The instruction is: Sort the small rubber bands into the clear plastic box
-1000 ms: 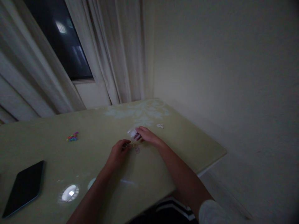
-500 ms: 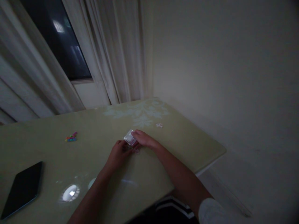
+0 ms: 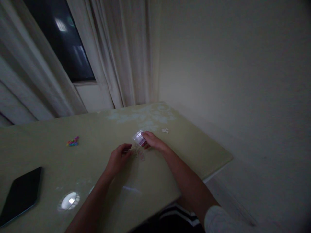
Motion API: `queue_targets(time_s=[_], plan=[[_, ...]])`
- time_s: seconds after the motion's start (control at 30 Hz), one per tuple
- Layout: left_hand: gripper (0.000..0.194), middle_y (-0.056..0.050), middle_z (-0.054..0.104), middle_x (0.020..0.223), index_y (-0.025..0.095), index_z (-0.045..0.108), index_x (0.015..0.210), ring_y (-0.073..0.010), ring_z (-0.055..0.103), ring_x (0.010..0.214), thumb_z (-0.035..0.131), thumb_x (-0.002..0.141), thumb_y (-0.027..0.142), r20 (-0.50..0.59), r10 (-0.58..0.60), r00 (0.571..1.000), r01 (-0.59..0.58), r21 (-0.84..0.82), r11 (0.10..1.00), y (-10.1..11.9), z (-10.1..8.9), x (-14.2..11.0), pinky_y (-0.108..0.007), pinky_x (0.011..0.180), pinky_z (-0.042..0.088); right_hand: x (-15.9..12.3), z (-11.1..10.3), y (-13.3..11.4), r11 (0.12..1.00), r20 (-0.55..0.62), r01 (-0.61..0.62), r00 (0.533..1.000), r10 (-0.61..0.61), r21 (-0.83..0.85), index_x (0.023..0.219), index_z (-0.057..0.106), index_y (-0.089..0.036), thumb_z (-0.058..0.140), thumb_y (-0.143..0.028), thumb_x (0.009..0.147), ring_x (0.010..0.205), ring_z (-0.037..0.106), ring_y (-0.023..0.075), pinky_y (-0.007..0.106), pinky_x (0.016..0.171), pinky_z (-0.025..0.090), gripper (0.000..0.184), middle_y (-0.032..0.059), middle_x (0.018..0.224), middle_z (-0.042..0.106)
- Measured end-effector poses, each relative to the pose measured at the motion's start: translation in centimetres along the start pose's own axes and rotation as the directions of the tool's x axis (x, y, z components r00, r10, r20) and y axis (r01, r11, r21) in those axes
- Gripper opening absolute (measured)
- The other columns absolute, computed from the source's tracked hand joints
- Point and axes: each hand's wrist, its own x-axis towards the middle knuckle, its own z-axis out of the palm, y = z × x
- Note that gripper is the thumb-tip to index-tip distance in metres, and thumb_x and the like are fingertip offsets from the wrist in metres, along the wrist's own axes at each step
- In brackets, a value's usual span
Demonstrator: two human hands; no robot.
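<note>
The right hand [image 3: 151,140] holds a clear case [image 3: 138,137] near small loose pieces [image 3: 136,151].

Hands: 2, a left hand [image 3: 120,156] and a right hand [image 3: 152,141]. Clear case [image 3: 138,137], in the right fingers: 1. Counter [image 3: 97,129]: 1. Tablet [image 3: 21,195]: 1. Groups of small pieces on the counter: 3, itemised below.
(a) Coloured pile [image 3: 73,142]: 1; several pieces, too small and bunched for an exact count.
(b) White pile [image 3: 165,130]: 1; number of pieces cannot be read.
(c) Pale pile [image 3: 136,152], just beside the left hand: 1; several pieces, overlapping and blurred, total uncertain.
Curtains: 2, a left curtain [image 3: 24,64] and a right curtain [image 3: 119,55]. Window [image 3: 60,38]: 1. Sleeve [image 3: 218,218]: 1. Bright round reflection [image 3: 70,201]: 1.
</note>
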Motion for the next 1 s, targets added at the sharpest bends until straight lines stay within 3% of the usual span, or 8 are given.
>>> queue_targets(time_s=[0.1,0.17,0.33,0.53,0.63,0.83,1.0], plan=[[0.056,-0.015,0.079,0.117,0.018,0.073,0.114,-0.0326,0.075,0.108,0.068,0.076,0.059,0.033,-0.007,0.999,0.007,-0.024,1.0,-0.5,-1.4,-0.1,-0.046,0.093,0.061,0.1,-0.9,0.1,0.999,-0.009,-0.041,0.999,0.041,-0.016,0.098,0.052,-0.021,0.045,-0.042,0.112,0.057,0.065,0.0113,0.017,0.051,0.052,0.026,0.0011,0.077,0.067],[0.059,-0.016,0.077,0.121,0.018,0.073,0.118,-0.0339,0.073,0.11,0.071,0.075,0.059,0.045,-0.03,0.999,0.029,0.012,0.999,-1.0,-2.3,-0.4,-0.045,0.087,0.062,0.1,-1.0,0.1,0.997,0.013,-0.077,0.997,0.077,-0.02,0.099,0.051,-0.022,0.043,-0.044,0.112,0.055,0.067,0.0125,0.019,0.053,0.055,0.027,0.0009,0.073,0.068],[0.066,-0.016,0.07,0.114,0.014,0.073,0.119,-0.0289,0.073,0.088,0.08,0.063,0.049,0.049,-0.083,0.995,0.075,0.146,0.986,-1.8,-2.2,-1.2,-0.041,0.076,0.063,-0.2,0.3,0.2,0.992,0.093,-0.123,0.988,0.123,-0.006,0.1,0.051,-0.021,0.039,-0.039,0.113,0.055,0.07,0.0155,0.024,0.055,0.059,0.025,0.0022,0.067,0.069],[0.038,-0.01,0.067,0.096,0.015,0.076,0.093,-0.0247,0.069,0.078,0.071,0.076,0.049,0.042,0.004,0.999,-0.012,0.191,0.982,-0.3,0.7,-0.5,-0.037,0.075,0.058,0.0,3.0,0.8,0.996,0.11,-0.086,0.991,0.082,0.031,0.103,0.05,-0.022,0.046,-0.042,0.111,0.056,0.071,0.0147,0.022,0.051,0.058,0.022,-0.0007,0.072,0.068],[0.038,-0.008,0.069,0.089,0.016,0.077,0.095,-0.0257,0.068,0.079,0.067,0.082,0.05,0.024,0.025,0.999,-0.029,0.195,0.98,0.3,1.2,-0.2,-0.037,0.076,0.056,0.3,3.3,1.1,0.998,0.091,-0.059,0.994,0.056,0.034,0.103,0.05,-0.022,0.047,-0.047,0.111,0.055,0.069,0.0137,0.021,0.049,0.057,0.026,-0.0005,0.073,0.068],[0.045,-0.011,0.078,0.1,0.015,0.076,0.107,-0.0282,0.073,0.086,0.06,0.088,0.052,0.012,0.027,1.0,-0.028,0.127,0.991,0.8,1.2,-0.2,-0.038,0.079,0.057,0.8,2.6,1.2,1.0,0.049,0.025,0.998,-0.026,0.018,0.097,0.052,-0.02,0.042,-0.039,0.112,0.061,0.07,0.014,0.02,0.05,0.055,0.026,0.0011,0.078,0.069],[0.052,-0.013,0.081,0.107,0.017,0.076,0.112,-0.0281,0.075,0.088,0.055,0.089,0.059,0.035,-0.012,0.999,0.01,0.07,0.997,0.2,-0.6,0.0,-0.04,0.079,0.06,1.5,1.3,1.3,0.993,-0.045,0.104,0.993,-0.107,-0.056,0.098,0.051,-0.021,0.04,-0.04,0.113,0.074,0.068,0.0137,0.019,0.058,0.052,0.026,0.0038,0.092,0.069]])
